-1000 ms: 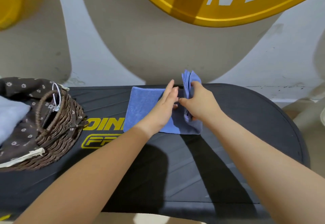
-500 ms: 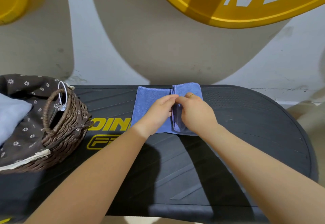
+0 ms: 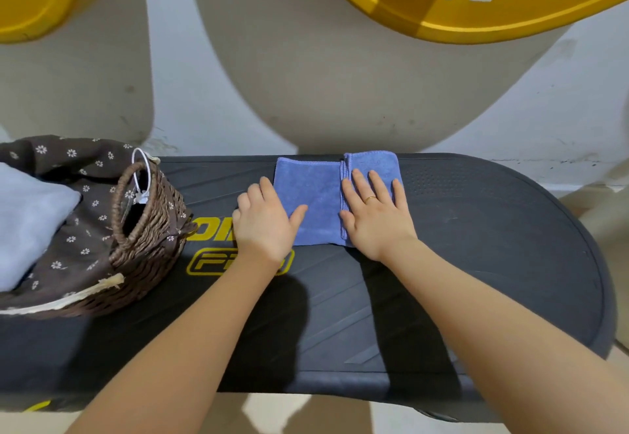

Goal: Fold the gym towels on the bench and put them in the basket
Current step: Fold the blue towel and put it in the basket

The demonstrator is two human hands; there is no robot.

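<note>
A blue towel (image 3: 315,195) lies flat at the back of the black bench (image 3: 476,246), its right part folded over into a thicker layer. My right hand (image 3: 374,212) presses flat on that folded part with fingers spread. My left hand (image 3: 265,219) rests at the towel's left edge, thumb lying on the cloth and fingers on the bench. A brown wicker basket (image 3: 149,229) with a flowered lining stands at the left end of the bench. A folded pale blue towel (image 3: 27,215) lies inside it.
A wall with large yellow shapes rises right behind the bench. Yellow lettering (image 3: 211,263) is printed on the bench between the basket and my left hand. The bench's rounded right end drops off to a light floor.
Both hands let go of the towel's fold at the middle and spread apart. The raised flap now lies flat on the right, and the hands lie open on the cloth.
</note>
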